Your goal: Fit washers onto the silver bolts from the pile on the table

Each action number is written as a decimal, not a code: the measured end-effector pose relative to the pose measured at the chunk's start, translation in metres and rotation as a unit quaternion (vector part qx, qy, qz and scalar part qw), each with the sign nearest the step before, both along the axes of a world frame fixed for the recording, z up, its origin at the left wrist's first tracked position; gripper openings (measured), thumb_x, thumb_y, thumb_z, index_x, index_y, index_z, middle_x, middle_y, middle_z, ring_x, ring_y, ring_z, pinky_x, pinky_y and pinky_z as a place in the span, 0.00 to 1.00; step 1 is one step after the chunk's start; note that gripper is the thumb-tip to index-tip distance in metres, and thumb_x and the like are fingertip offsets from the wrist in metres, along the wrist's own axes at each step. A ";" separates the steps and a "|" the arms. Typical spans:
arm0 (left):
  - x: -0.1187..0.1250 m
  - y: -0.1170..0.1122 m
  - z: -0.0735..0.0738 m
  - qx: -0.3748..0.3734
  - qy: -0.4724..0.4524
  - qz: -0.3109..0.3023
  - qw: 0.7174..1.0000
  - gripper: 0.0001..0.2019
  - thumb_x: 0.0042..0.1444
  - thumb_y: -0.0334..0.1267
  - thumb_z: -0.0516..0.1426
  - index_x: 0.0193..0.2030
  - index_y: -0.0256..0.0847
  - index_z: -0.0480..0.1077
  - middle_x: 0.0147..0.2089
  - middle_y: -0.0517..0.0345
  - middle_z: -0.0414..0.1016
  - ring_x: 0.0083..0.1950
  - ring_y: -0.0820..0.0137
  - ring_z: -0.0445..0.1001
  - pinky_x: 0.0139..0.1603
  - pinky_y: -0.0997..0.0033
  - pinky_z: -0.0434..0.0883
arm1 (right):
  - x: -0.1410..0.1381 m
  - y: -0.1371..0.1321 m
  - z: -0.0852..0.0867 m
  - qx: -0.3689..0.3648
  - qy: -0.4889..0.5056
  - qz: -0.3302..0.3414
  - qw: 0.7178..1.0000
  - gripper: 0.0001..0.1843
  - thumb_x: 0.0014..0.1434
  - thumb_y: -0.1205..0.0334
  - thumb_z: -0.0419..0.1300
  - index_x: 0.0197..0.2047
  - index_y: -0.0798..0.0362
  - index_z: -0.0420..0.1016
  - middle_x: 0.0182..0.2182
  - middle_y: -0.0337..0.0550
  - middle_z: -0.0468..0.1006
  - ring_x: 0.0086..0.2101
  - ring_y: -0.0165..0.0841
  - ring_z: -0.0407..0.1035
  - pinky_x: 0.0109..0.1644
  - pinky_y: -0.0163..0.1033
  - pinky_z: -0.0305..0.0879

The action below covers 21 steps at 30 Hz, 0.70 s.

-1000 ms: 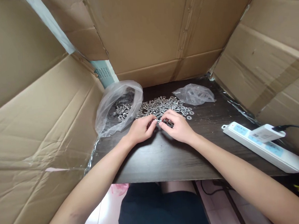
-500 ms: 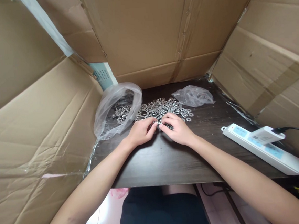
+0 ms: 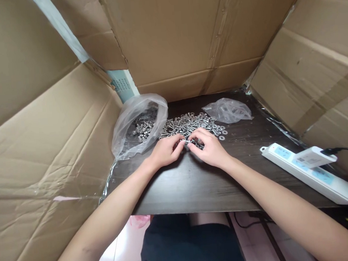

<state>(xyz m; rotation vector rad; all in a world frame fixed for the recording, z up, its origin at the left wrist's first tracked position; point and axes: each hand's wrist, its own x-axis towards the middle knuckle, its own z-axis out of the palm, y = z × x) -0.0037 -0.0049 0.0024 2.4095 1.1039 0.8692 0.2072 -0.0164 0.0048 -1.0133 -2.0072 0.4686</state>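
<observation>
One table [image 3: 178, 190] spans mid-frame. Of two plastic bags, the larger bag [image 3: 118, 137], left of centre, gapes around many metal parts [image 3: 143, 131]; beside it spreads an uncountable pile [image 3: 187, 123] of bolts and washers. The smaller bag [image 3: 227, 111], right of centre, lies crumpled, contents unclear. At frame centre, left hand [image 3: 165, 152] and right hand [image 3: 210, 149], fingertips nearly together, pinch one small fastener [image 3: 186, 141].

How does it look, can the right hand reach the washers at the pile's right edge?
Probably yes: the washers lie uncovered beside the right hand, nothing visible blocking, though it appears occupied pinching a small metal piece.
</observation>
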 end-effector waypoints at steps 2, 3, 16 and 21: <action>0.000 0.000 0.000 -0.001 0.001 -0.001 1.000 0.14 0.70 0.43 0.50 0.48 0.38 0.74 0.35 0.54 0.80 0.34 0.67 0.75 0.38 0.68 0.67 | 0.000 0.000 -0.001 0.000 0.001 0.004 1.000 0.01 0.65 0.62 0.60 0.39 0.49 0.73 0.40 0.45 0.75 0.42 0.40 0.71 0.48 0.47 0.69; 0.000 0.000 0.000 -0.002 0.002 0.000 1.000 0.14 0.70 0.43 0.50 0.48 0.38 0.73 0.35 0.55 0.79 0.33 0.67 0.75 0.37 0.68 0.67 | 0.001 0.001 -0.002 -0.001 0.001 0.005 1.000 0.02 0.65 0.62 0.60 0.39 0.49 0.73 0.40 0.45 0.75 0.42 0.40 0.71 0.48 0.47 0.69; 0.000 -0.001 0.001 -0.010 0.005 0.000 1.000 0.13 0.69 0.43 0.51 0.48 0.38 0.73 0.29 0.58 0.76 0.29 0.69 0.72 0.35 0.70 0.65 | 0.001 0.002 -0.005 -0.006 -0.002 0.006 1.000 0.04 0.65 0.62 0.59 0.37 0.50 0.74 0.40 0.46 0.75 0.42 0.40 0.71 0.48 0.47 0.69; -0.001 -0.001 0.002 -0.024 0.001 -0.009 1.000 0.11 0.66 0.43 0.54 0.43 0.39 0.74 0.27 0.60 0.74 0.28 0.71 0.71 0.34 0.72 0.65 | 0.001 0.002 -0.005 -0.010 -0.002 0.004 1.000 0.03 0.64 0.63 0.59 0.37 0.50 0.74 0.39 0.45 0.75 0.42 0.39 0.71 0.47 0.47 0.70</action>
